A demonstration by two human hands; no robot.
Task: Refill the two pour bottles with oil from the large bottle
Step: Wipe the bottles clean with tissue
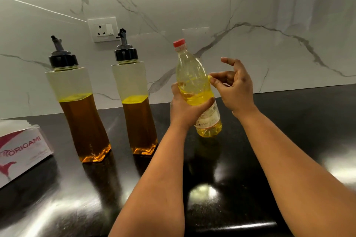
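Two pour bottles (77,102) (137,100), one large bottle (196,90) gripped by left hand (186,109), right hand (235,86) released beside it

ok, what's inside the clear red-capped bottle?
Yellow oil fills the clear plastic red-capped bottle to about its middle; above that it looks empty. The left hand and the white label cover part of the contents.

A white marble-veined wall (269,5) with a white power socket (103,29) rises behind the glossy black surface (57,208), which mirrors bright overhead light.
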